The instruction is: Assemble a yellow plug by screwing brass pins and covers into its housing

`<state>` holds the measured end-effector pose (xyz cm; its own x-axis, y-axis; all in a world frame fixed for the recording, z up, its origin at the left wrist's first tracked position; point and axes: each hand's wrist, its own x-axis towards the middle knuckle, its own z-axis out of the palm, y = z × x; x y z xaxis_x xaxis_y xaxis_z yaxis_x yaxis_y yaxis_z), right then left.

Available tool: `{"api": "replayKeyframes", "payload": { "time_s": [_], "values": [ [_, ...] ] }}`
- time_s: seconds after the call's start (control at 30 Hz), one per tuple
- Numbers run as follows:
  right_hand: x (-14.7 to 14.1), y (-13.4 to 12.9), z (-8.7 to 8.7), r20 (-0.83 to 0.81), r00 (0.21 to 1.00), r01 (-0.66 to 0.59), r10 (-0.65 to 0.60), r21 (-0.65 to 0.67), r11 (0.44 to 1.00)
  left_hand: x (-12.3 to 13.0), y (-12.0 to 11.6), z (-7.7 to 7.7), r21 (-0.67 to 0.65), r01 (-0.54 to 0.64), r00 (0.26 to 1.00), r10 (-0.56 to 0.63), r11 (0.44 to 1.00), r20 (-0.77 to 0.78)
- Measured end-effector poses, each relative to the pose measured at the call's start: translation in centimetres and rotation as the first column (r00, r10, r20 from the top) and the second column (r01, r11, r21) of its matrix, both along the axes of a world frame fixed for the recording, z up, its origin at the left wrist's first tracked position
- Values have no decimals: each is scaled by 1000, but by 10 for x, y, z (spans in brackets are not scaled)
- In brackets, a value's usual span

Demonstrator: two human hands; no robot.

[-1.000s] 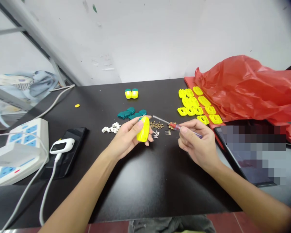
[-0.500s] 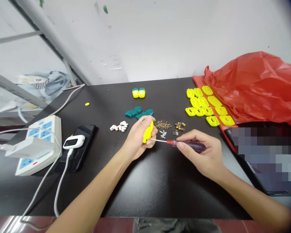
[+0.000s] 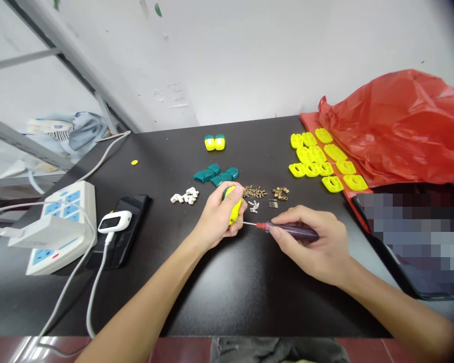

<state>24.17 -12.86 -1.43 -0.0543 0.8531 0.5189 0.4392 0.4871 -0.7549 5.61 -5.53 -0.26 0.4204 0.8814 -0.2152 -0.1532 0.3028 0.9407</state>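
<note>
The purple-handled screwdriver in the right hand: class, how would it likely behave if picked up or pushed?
The purple-handled screwdriver likely feels stiff, since its thin metal shaft runs straight. Its rounded handle could let it roll on the black table if set down. The glossy handle may feel slippery.

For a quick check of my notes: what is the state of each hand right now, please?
Left hand: closed, holding a yellow casing.
Right hand: closed, holding a screwdriver.
</note>
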Motion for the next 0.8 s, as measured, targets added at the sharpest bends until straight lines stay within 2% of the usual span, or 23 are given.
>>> {"api": "replayKeyframes", "payload": {
  "time_s": [0.13, 0.27, 0.4, 0.53, 0.7, 0.8],
  "values": [
    [-3, -4, 3, 50, 998, 38, -44, 104, 994, 1, -1, -3, 44, 3, 1000, -4, 999, 23],
    [-5, -10, 0, 181, 976, 73, -121, 253, 965, 4, -2, -5, 140, -97, 995, 97, 985, 9],
    [-6, -9, -9, 264, 957, 33, -118, 307, 951, 6, -2, -6, 151, -181, 982, 188, 972, -33],
    [-6, -6, -17, 386, 917, -21, -98, 293, 956, 5, -1, -9, 181, -201, 965, 226, 963, -132],
    [-7, -7, -19, 529, 847, -80, -51, 222, 972, 3, -4, -15, 358, -193, 913, 301, 914, -275],
    [-10, -8, -21, 472, 882, -106, -1, 200, 974, 2, -6, -15, 456, -180, 894, 338, 872, -293]
  ]
}}
